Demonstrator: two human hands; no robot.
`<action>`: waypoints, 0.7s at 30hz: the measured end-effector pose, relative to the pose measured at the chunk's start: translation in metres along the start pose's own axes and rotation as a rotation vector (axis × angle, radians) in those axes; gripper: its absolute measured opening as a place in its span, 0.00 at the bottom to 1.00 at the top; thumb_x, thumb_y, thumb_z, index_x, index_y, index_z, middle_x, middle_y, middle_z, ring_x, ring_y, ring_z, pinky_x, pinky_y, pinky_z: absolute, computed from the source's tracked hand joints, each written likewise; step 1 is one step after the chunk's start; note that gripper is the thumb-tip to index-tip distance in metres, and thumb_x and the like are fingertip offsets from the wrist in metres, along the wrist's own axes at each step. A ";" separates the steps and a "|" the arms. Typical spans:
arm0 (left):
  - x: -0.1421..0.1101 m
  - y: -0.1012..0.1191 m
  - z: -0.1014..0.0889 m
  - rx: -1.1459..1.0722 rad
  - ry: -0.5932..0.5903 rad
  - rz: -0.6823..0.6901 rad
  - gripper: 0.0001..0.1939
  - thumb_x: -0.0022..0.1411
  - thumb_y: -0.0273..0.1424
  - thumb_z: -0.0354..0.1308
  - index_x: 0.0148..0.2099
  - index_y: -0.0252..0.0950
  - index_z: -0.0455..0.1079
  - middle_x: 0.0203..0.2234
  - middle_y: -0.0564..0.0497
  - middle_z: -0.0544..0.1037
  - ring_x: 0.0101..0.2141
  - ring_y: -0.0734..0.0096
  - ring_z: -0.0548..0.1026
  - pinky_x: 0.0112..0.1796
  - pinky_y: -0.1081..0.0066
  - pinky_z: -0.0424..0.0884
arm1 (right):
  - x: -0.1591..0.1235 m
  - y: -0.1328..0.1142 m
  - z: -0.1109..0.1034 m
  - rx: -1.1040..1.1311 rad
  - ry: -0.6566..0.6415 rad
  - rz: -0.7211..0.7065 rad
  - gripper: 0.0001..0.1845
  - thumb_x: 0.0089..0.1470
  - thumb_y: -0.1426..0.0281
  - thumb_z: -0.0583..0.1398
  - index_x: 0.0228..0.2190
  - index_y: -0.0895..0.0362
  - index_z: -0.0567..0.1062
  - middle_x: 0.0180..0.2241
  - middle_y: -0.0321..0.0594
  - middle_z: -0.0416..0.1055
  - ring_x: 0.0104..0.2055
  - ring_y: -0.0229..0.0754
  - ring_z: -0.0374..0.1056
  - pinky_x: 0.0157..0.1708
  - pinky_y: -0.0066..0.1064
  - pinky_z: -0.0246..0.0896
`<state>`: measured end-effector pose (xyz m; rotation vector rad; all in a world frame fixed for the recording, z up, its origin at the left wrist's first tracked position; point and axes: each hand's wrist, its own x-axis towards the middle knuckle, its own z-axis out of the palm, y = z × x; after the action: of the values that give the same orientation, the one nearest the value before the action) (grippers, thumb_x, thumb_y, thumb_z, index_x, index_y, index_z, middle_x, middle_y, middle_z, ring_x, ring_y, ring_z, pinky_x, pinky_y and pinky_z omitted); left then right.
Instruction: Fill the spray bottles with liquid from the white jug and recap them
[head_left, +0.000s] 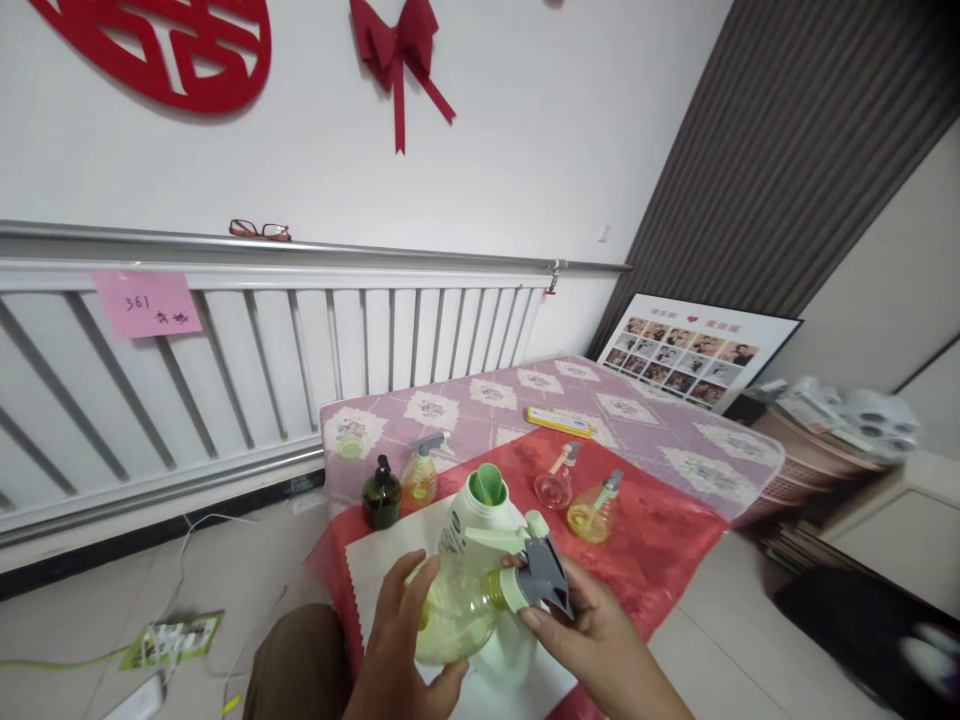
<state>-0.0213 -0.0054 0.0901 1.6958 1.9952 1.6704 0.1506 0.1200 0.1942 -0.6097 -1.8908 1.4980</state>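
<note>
Head view shows both hands low in the near centre of the scene, closed on one yellow-green spray bottle [454, 610] held tilted, its body to the left and its head to the right. Left hand [401, 655] is wrapped around the clear bottle body, fingers curled over its near-left side. Right hand [600, 640] is closed on the grey trigger head [544, 580], thumb and fingers pinching it where it meets the pale green collar. The bottle is held just above and in front of a white jug [480, 525] with a green open spout, which stands on a white sheet at the near edge of the desk [660, 540].

The desk carries a red cloth over a pink patterned cloth. On the near-left part stand a dark green pump bottle [381, 495] and, just beside it to the right, a small amber spray bottle [421, 475]. Right of the jug stand a pink spray bottle [555, 482] and a yellow spray bottle [594, 512], near each other but apart. Farther back lies a flat yellow box [559, 422].

Behind the desk runs a white radiator [262, 350] bearing a pink note [146, 302]; red-framed glasses [260, 231] rest on the ledge above it. A photo board [694, 352] leans against the far-right wall. Red paper ornaments hang on the white wall. A knee in brown trousers shows at the near edge.
</note>
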 end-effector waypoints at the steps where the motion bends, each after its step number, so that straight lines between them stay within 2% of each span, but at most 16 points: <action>1: 0.000 0.000 0.000 -0.011 -0.012 -0.004 0.49 0.42 0.17 0.59 0.67 0.45 0.51 0.62 0.40 0.59 0.62 0.48 0.62 0.56 0.51 0.70 | -0.001 0.001 -0.001 -0.006 -0.007 -0.003 0.21 0.52 0.59 0.67 0.48 0.48 0.76 0.48 0.42 0.78 0.51 0.49 0.73 0.52 0.37 0.68; 7: -0.003 0.001 0.000 -0.081 -0.079 -0.043 0.52 0.41 0.16 0.58 0.67 0.48 0.48 0.62 0.40 0.56 0.63 0.46 0.60 0.47 0.59 0.76 | -0.002 0.007 -0.009 -0.107 -0.050 -0.032 0.20 0.53 0.59 0.66 0.47 0.50 0.76 0.46 0.42 0.78 0.48 0.48 0.73 0.49 0.35 0.68; 16: -0.004 -0.003 -0.003 -0.093 -0.144 -0.008 0.54 0.40 0.15 0.58 0.68 0.47 0.47 0.61 0.40 0.58 0.62 0.48 0.63 0.48 0.60 0.76 | -0.002 0.004 -0.013 -0.208 -0.060 -0.013 0.19 0.51 0.57 0.66 0.42 0.54 0.79 0.38 0.41 0.79 0.39 0.46 0.73 0.41 0.33 0.70; 21: -0.002 0.000 -0.006 -0.093 -0.154 0.000 0.53 0.37 0.16 0.59 0.67 0.45 0.50 0.60 0.41 0.61 0.60 0.49 0.64 0.53 0.55 0.73 | -0.004 0.002 -0.013 -0.197 -0.083 0.023 0.20 0.50 0.57 0.66 0.43 0.53 0.80 0.38 0.41 0.79 0.39 0.48 0.74 0.41 0.35 0.70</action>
<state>-0.0247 -0.0108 0.0916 1.7345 1.8214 1.5532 0.1624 0.1262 0.1928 -0.6686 -2.1189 1.3796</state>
